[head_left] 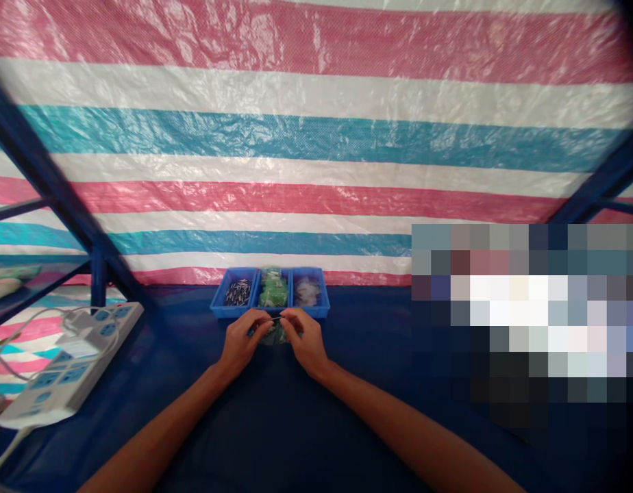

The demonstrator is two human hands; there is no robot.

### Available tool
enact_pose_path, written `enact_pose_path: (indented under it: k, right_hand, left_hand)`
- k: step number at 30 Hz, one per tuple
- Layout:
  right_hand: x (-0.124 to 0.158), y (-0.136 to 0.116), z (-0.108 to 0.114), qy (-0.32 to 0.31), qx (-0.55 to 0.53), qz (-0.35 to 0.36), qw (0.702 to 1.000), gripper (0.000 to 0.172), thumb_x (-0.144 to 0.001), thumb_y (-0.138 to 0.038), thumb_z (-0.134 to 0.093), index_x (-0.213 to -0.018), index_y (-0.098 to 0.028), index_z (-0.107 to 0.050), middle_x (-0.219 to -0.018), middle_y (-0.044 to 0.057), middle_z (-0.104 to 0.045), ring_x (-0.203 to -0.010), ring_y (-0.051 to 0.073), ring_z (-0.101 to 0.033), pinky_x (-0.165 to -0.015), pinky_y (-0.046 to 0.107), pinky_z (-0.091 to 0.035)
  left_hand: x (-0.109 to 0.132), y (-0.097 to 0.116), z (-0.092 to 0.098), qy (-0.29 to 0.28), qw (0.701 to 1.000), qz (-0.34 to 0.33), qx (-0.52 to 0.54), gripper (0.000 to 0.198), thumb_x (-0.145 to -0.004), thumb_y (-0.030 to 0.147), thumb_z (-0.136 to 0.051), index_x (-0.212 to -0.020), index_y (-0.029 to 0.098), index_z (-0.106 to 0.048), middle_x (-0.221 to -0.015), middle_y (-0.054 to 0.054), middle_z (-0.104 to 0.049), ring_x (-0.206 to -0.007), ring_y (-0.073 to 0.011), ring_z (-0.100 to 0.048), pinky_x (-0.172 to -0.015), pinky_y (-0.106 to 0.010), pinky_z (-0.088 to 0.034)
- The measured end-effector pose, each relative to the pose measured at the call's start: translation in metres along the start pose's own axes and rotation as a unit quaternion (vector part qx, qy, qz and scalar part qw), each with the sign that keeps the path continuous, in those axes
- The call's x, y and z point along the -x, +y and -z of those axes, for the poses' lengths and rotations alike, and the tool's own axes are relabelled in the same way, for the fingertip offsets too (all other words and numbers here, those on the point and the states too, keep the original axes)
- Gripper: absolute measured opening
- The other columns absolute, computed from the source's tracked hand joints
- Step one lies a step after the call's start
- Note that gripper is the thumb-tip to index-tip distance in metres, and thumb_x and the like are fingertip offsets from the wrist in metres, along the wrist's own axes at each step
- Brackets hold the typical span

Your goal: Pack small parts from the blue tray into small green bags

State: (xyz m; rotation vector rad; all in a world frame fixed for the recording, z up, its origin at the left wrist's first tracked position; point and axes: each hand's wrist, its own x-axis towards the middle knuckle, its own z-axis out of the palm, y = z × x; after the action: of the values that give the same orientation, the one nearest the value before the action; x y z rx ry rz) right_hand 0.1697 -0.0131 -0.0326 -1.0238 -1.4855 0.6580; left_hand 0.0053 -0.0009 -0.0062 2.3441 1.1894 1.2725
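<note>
My left hand [243, 337] and my right hand [306, 337] meet in front of the blue bins, each pinched between thumb and fingers. A small thin stick [276, 318] spans the gap between their fingertips, one end in each hand; its exact kind is too small to make out. Below the fingers lies a clear packet with green parts [268, 337], partly hidden by both hands. Just beyond are three joined blue bins: the left bin [218, 301] holds many small dark and silvery slim pieces, the middle one green packets [273, 287], the right one translucent whitish pieces [307, 292].
A white power strip [103, 346] with a cable and plugged-in adapter lies at the left on the dark blue table [275, 424]. Behind stands a striped plastic sheet [316, 144] on a blue metal frame [64, 185]. A pixelated patch covers the right side.
</note>
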Motion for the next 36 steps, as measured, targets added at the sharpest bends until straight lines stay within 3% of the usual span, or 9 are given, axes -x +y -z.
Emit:
enact_pose_path:
  k: [20,28,36]
  right_hand:
    - [-0.0002,-0.0015,-0.0006,-0.008,0.001,0.002,1.0,0.02,-0.088,-0.034,-0.049,-0.085,-0.018,-0.061,-0.074,0.002,-0.06,-0.064,0.014,-0.055,-0.058,0.023,-0.044]
    - [0.0,-0.0015,-0.0005,-0.002,0.001,0.002,1.0,0.022,-0.089,-0.034,-0.046,-0.082,-0.018,-0.06,-0.072,0.001,-0.059,-0.063,0.013,-0.054,-0.057,0.022,-0.043]
    - [0.0001,-0.0024,0.0002,-0.006,-0.012,-0.003,1.0,0.019,-0.088,-0.034,-0.048,-0.088,-0.018,-0.059,-0.075,0.001,-0.06,-0.064,0.013,-0.056,-0.058,0.022,-0.044]
  left_hand:
    - [0.0016,-0.0033,0.0005,0.004,1.0,0.004,0.004,0.017,-0.087,0.033,-0.052,-0.085,0.018,-0.061,-0.08,-0.003,-0.064,-0.072,-0.0143,-0.059,-0.069,-0.025,-0.048]
    - [0.0023,-0.0069,-0.0019,0.01,1.0,-0.002,0.016,0.021,-0.084,0.034,-0.057,-0.099,0.019,-0.062,-0.088,-0.004,-0.066,-0.073,-0.0142,-0.061,-0.071,-0.027,-0.051]
    - [0.0019,-0.0049,-0.002,0.008,1.0,-0.015,0.018,0.015,-0.086,0.03,-0.056,-0.091,0.018,-0.063,-0.088,-0.004,-0.066,-0.074,-0.0145,-0.062,-0.069,-0.025,-0.051]
